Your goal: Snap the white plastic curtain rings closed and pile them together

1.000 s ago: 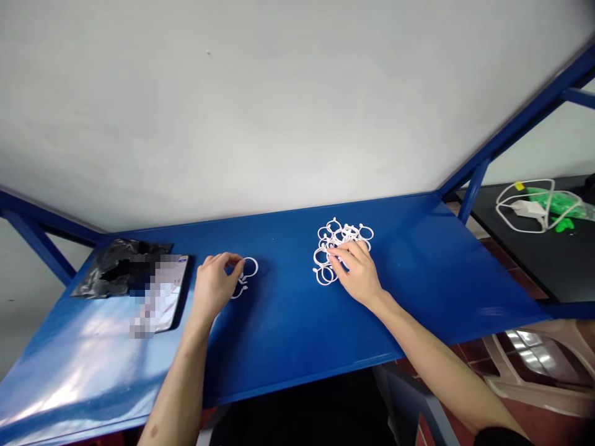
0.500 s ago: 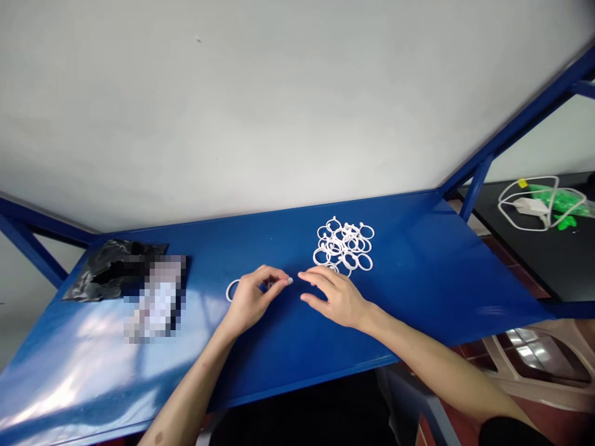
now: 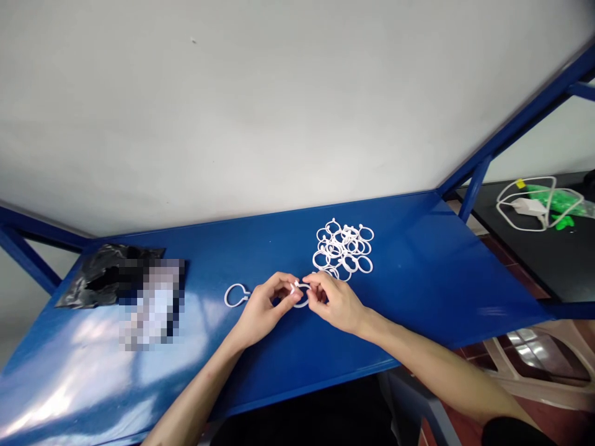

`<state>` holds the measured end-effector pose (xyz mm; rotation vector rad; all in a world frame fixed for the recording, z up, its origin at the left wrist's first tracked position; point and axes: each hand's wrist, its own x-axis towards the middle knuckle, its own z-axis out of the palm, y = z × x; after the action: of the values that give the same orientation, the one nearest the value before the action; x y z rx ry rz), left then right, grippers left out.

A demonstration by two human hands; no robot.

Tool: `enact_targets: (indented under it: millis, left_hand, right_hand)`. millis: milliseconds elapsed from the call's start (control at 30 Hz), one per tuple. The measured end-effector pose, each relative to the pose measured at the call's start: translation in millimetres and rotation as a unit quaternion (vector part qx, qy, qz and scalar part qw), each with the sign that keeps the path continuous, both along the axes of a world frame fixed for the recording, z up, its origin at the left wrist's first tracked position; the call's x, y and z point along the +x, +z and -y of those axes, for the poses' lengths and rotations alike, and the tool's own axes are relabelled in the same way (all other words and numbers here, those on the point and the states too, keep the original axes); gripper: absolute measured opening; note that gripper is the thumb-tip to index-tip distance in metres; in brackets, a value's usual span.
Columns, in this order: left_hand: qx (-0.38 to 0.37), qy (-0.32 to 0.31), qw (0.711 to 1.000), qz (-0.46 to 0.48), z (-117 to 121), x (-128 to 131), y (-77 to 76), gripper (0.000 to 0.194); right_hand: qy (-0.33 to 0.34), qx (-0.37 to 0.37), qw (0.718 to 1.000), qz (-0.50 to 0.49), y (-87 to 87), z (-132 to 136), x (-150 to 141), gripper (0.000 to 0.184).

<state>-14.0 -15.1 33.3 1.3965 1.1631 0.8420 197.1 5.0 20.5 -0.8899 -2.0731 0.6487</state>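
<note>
A white plastic ring with a small clasp stands between my two hands over the middle of the blue table. My left hand pinches at the ring's clasp end, thumb against fingertips. On the other side, my right hand grips the ring's rim between thumb and fingers. Just left of my left hand lies a single ring, flat, its clasp end toward the hand. Beyond my right hand is a loose pile of similar white rings, several overlapping.
A black plastic bag and a pixelated object lie on the left of the blue table. A wall rises behind. Blue frame bars stand at the right, beside a black surface with a white cable and green plastic.
My right hand has gone from open and apart to closed on a ring, meeting my left hand. The lone ring on the left is now more exposed.
</note>
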Motion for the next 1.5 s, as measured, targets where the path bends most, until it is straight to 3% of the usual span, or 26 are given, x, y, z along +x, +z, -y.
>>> enact_targets:
  millis: [100, 333, 533, 900, 1067, 1167, 1233, 1300, 1400, 1500]
  left_hand:
    - [-0.010, 0.014, 1.000, -0.023, 0.2, -4.1, 5.0, 0.031]
    - [0.007, 0.018, 0.998, -0.065, -1.5, -5.8, 5.5, 0.030]
    - [0.075, 0.029, 0.990, -0.116, 2.7, 2.3, 3.0, 0.022]
    - [0.166, 0.009, 0.973, -0.160, 7.2, 4.2, 0.2, 0.020]
    - [0.205, -0.024, 0.948, -0.241, -0.7, -11.9, 10.2, 0.021]
    - [0.262, 0.040, 0.901, -0.344, -8.6, -47.3, 17.5, 0.028]
    - [0.246, 0.048, 0.879, -0.405, -13.2, -74.9, 17.9, 0.034]
    - [0.220, 0.044, 0.862, -0.455, -16.4, -96.3, 13.9, 0.034]
    - [0.164, 0.019, 0.865, -0.473, -18.9, -107.2, 4.6, 0.028]
    - [0.143, 0.029, 0.874, -0.463, -20.2, -98.6, -0.1, 0.024]
  right_hand:
    - [-0.016, 0.019, 1.000, -0.008, 0.4, -2.5, 1.5, 0.021]
    - [0.019, 0.044, 0.999, -0.011, -5.2, -2.6, 0.8, 0.022]
    - [0.043, 0.059, 0.997, -0.020, -0.2, 0.7, -1.5, 0.015]
    - [0.112, 0.051, 0.991, 0.053, 9.6, 3.5, 2.3, 0.024]
    - [0.024, 0.122, 0.990, 0.064, 12.4, -7.1, 4.7, 0.018]
    - [-0.102, 0.146, 0.980, 0.090, 17.7, -26.8, 17.2, 0.018]
    - [-0.173, 0.150, 0.967, 0.117, 20.8, -44.2, 29.0, 0.018]
    - [-0.200, 0.147, 0.956, 0.155, 22.8, -62.1, 39.4, 0.016]
    - [-0.223, 0.137, 0.940, 0.218, 22.9, -85.0, 45.8, 0.011]
    - [-0.237, 0.136, 0.928, 0.252, 19.1, -99.9, 42.3, 0.010]
